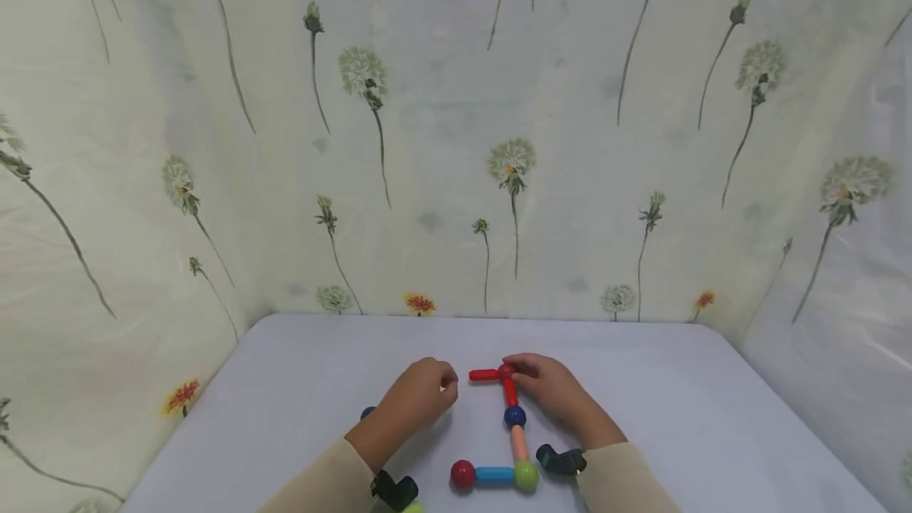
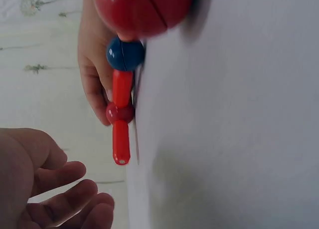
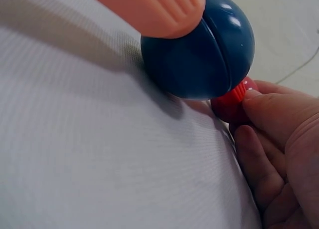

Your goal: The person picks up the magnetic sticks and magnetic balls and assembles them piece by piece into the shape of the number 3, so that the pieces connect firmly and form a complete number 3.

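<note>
"If the blue ball (image 1: 514, 416) is my landmark, what surrounds it?"

"It sits on a white counter (image 1: 663, 386). On its far side, a red stick (image 1: 511, 393) leads from it to a red ball (image 1: 507, 371), and a second red stick (image 1: 484, 375) points leftward from that red ball."

"What are the hands doing?"

"The right hand (image 1: 550, 388), just beyond the blue ball and to its right, pinches the red ball between thumb and fingers. The left hand (image 1: 422, 391), well apart on the blue ball's left, is released: its fingers bend loosely and hold nothing."

"And on the near side?"

"A peach stick (image 1: 519, 443) runs from the blue ball toward a green ball (image 1: 526, 476). From there a light-blue stick (image 1: 495, 475) reaches left to a dark red ball (image 1: 462, 475), which is nearer than the blue ball and left of it."

"Anything farther off?"

"Well left of the blue ball, a second blue ball (image 1: 368, 412) peeks out beside the left forearm (image 1: 370, 442), mostly hidden. Behind everything, beyond the blue ball, hangs a pale backdrop (image 1: 442, 117) printed with dandelions."
</note>
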A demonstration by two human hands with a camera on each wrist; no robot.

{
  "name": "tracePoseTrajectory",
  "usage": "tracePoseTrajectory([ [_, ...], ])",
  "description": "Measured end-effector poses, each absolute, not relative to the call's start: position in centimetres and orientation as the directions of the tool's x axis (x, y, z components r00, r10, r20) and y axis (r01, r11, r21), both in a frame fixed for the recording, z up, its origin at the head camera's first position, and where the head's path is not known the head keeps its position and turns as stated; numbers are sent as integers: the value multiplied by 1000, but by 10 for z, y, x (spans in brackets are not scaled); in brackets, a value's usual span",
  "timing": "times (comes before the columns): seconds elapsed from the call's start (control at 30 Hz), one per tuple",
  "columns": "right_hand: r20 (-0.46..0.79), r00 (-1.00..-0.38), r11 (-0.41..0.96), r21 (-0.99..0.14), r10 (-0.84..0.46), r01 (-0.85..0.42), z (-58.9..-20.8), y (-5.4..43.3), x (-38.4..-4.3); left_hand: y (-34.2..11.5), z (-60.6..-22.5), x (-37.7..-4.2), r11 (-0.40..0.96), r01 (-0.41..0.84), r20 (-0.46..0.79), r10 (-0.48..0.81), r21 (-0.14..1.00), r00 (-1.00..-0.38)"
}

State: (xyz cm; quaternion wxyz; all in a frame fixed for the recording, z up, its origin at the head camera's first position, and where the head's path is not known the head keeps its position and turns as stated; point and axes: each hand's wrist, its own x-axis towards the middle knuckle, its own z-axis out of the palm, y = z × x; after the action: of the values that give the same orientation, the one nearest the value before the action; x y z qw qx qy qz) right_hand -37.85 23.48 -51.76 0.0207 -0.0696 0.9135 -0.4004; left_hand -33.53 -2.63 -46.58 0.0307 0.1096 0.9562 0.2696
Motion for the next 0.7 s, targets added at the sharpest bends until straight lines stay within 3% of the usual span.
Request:
tracePoseTrajectory([
  [0.2, 23, -991, 667, -737, -133, -107, -516, 235, -378, -29, -448, -305, 817, 270, 27, 299, 509, -954],
  [0.7, 30, -991, 644, -758, -128, -106, -515, 232, -375, -59, -433, -269, 823, 291, -115, 391, 487, -913],
])
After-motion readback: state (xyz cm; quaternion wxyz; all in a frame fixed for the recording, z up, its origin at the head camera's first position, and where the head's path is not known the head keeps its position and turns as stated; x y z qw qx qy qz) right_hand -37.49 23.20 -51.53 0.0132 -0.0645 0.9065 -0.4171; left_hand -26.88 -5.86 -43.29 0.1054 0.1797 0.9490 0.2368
